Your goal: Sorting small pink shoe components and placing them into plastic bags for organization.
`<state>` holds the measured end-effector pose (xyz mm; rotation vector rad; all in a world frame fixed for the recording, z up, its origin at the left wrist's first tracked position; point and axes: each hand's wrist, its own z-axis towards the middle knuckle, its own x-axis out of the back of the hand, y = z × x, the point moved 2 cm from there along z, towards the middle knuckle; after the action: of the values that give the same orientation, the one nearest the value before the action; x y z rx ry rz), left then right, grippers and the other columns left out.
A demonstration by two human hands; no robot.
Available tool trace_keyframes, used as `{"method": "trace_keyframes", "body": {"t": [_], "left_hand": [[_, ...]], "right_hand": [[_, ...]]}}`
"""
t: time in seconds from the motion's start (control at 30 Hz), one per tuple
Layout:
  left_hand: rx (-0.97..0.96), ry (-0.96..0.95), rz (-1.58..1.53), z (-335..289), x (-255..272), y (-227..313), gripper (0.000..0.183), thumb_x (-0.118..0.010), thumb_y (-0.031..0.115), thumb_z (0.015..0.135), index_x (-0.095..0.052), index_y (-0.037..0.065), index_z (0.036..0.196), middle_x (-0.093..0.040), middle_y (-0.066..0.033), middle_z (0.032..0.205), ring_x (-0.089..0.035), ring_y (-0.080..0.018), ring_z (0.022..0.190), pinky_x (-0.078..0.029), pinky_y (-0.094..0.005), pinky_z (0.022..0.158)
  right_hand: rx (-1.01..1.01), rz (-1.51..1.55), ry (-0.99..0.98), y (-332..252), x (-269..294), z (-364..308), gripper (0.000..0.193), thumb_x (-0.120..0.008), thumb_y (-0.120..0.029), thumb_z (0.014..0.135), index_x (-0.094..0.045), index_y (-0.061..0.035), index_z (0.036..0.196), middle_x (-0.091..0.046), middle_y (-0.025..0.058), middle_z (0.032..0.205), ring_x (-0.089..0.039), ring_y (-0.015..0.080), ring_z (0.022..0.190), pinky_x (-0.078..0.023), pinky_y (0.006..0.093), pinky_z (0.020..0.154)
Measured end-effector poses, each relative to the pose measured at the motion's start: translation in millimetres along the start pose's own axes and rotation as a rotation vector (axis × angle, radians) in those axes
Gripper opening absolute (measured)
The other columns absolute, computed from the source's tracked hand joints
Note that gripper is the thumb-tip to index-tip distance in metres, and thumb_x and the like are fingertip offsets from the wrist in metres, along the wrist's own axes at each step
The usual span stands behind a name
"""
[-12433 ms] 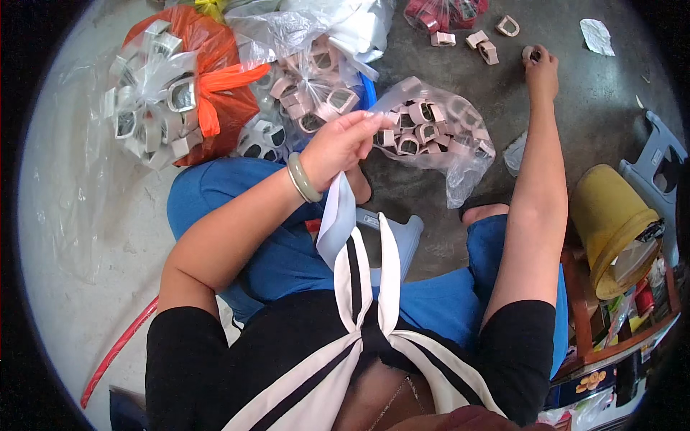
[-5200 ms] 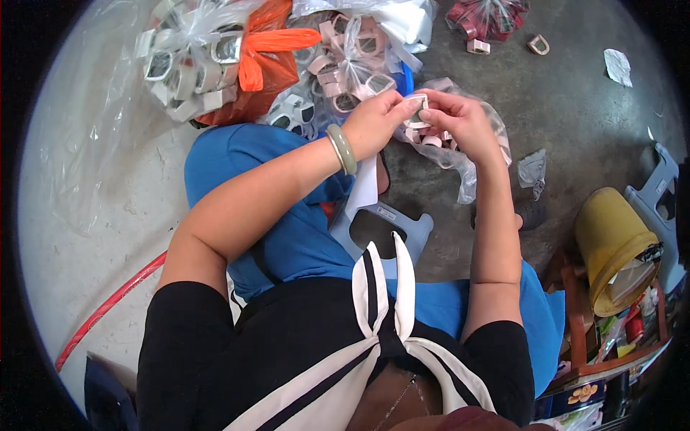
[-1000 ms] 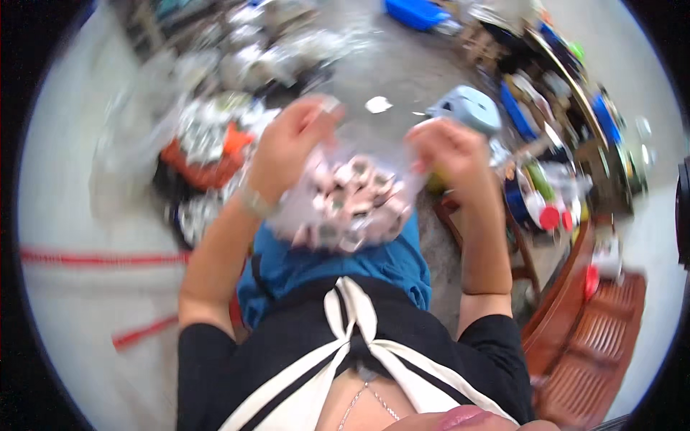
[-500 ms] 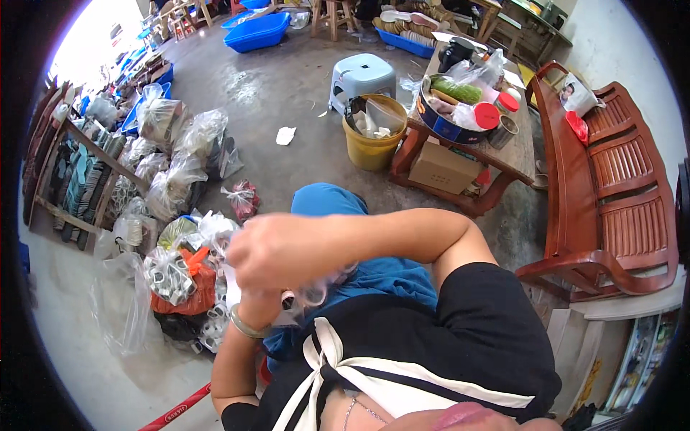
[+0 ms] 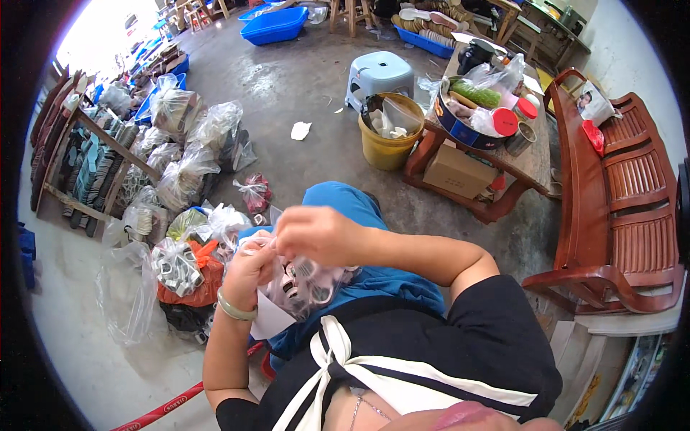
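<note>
— Fingers [image 5: 305, 224] of the right hand [image 5: 320, 233] pinch the gathered neck of the clear plastic bag of small pale ring-shaped parts [image 5: 305, 280]; are the other ones curled too?

— Yes, the left hand [image 5: 248, 269] has its fingers pressed together around the bag's upper left side, touching it. Both hands grip it, held over the lap in blue trousers.

— Which way does the bag lie from the fingers?

— Straight below them. Its long axis runs roughly up and down, neck pointing up toward the right hand, belly sagging toward the black apron. The right hand is nearer the neck, the left nearer the body.

— And around it, big things first?

— Red-brown wooden bench [image 5: 625, 208] on the right, low wooden table [image 5: 503, 172], yellow plastic bucket [image 5: 388, 140], then the orange bag of metal clips [image 5: 183, 276] just beside the left wrist.
</note>
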<state>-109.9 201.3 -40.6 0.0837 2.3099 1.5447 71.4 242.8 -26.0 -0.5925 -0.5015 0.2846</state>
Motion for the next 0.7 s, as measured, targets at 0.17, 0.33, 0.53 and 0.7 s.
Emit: {"method": "trace_keyframes", "body": {"t": [0.17,0.33,0.53,0.7], "left_hand": [[-0.048,0.074,0.029,-3.6,-3.8,-1.9,0.007,-0.058,0.01,0.086,-0.053,0.006,0.089,-0.052,0.0034,0.071,-0.045,-0.0034,0.055,-0.033,-0.0176,0.049],[-0.288,0.166,0.704,-11.0,-9.0,0.6,0.01,-0.061,0.003,0.078,-0.052,0.005,0.082,-0.058,-0.0005,0.075,-0.055,-0.0079,0.067,-0.043,-0.0217,0.06],[-0.854,0.477,1.47,-6.3,-37.4,4.5,0.01,-0.054,-0.001,0.07,-0.054,0.006,0.077,-0.057,-0.0073,0.082,-0.057,-0.0255,0.058,-0.044,-0.035,0.049],[-0.984,0.652,1.45,-2.2,-50.0,-13.5,0.009,-0.055,0.002,0.072,-0.053,0.007,0.079,-0.055,-0.0069,0.082,-0.055,-0.0244,0.055,-0.043,-0.0347,0.048]], "right_hand": [[0.283,0.026,-0.282,-8.7,-7.3,-8.9,0.014,-0.06,-0.001,0.072,-0.059,-0.0051,0.085,-0.055,0.0078,0.087,-0.057,0.0234,0.078,-0.049,0.0321,0.065],[0.093,0.193,-0.072,9.6,-2.0,-3.5,0.01,-0.059,-0.013,0.084,-0.061,-0.0059,0.091,-0.058,0.0101,0.089,-0.059,0.025,0.079,-0.048,0.032,0.067],[-0.34,0.124,-0.288,56.8,-11.0,-15.6,0.029,-0.051,-0.028,0.09,-0.063,-0.0011,0.089,-0.061,0.0143,0.086,-0.059,0.0284,0.081,-0.046,0.0343,0.07],[-0.485,0.35,-0.254,59.0,-10.9,-28.4,0.037,-0.053,-0.034,0.09,-0.064,0.0003,0.083,-0.061,0.0107,0.077,-0.058,0.0211,0.076,-0.045,0.0309,0.07]]}}
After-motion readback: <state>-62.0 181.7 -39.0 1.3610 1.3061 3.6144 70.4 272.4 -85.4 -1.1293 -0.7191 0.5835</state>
